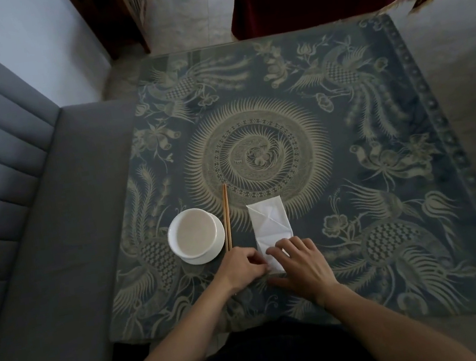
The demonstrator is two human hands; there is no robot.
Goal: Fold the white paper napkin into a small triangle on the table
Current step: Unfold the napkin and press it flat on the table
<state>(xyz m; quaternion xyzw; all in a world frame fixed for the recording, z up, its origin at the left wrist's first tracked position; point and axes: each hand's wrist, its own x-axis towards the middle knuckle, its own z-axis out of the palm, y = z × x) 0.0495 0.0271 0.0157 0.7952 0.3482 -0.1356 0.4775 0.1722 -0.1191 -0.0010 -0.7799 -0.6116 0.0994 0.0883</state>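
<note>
With both forearms reaching in from the near edge of the table (429, 291), a person works the closest end of a white paper napkin (270, 221), which lies as a long creased rectangle on the patterned cloth. The left hand (239, 267) curls its fingers and appears to pinch the napkin's near left corner, seemingly to lift or turn it over. The right hand (300, 262) lies over the same end with fingers spread and relaxed, pressing the paper flat, likely to keep the sheet from sliding while the corner is folded. So the napkin's near end sits under and between the two hands, while its far end stretches away from them, bare and showing diagonal creases. No small triangle is formed yet; by this view the folding is partway. Just left of the napkin, a pair of chopsticks (227, 217) lies parallel to it, apparently set aside to leave working room. Further left of the napkin, a white bowl (196, 233) stands on a saucer (220, 248), beside the chopsticks.
</note>
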